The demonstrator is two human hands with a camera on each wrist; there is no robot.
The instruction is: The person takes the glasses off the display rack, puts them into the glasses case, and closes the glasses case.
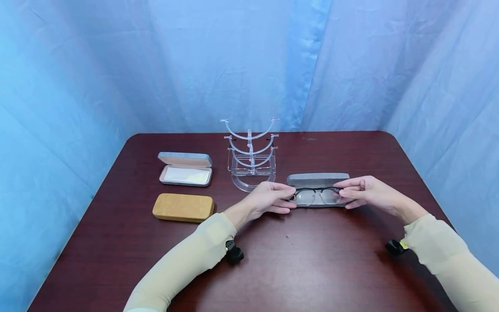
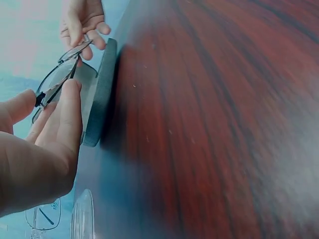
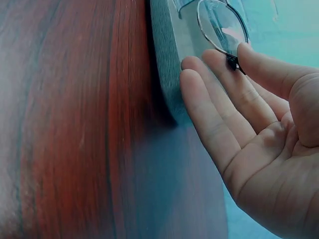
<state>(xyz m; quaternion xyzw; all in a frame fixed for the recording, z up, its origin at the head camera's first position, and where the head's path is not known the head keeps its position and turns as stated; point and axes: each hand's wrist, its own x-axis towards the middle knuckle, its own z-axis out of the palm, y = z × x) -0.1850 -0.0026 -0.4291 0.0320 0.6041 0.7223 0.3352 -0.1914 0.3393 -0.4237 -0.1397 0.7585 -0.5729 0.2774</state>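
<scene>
A pair of eyeglasses (image 1: pixel 317 196) with a dark browline and thin metal lower rims is held level between both hands. My left hand (image 1: pixel 270 197) pinches its left corner between thumb and fingers. At the opposite corner, the thumb and fingers of my right hand (image 1: pixel 368 193) grip the hinge. Directly behind and below the glasses lies an open grey glasses case (image 1: pixel 317 177), lid raised at the back. In the right wrist view, fingertips sit right at the side of the case (image 3: pixel 169 59). The glasses' lenses cover much of the case's inside in the head view.
A clear display stand (image 1: pixel 251 151) with curved tiers stands at the middle back, a thin-framed pair of glasses on it. To the left, an open blue-grey case (image 1: pixel 186 175) holds a white cloth, behind a closed tan case (image 1: pixel 183 207). Blue curtains (image 1: pixel 234 65) surround the table.
</scene>
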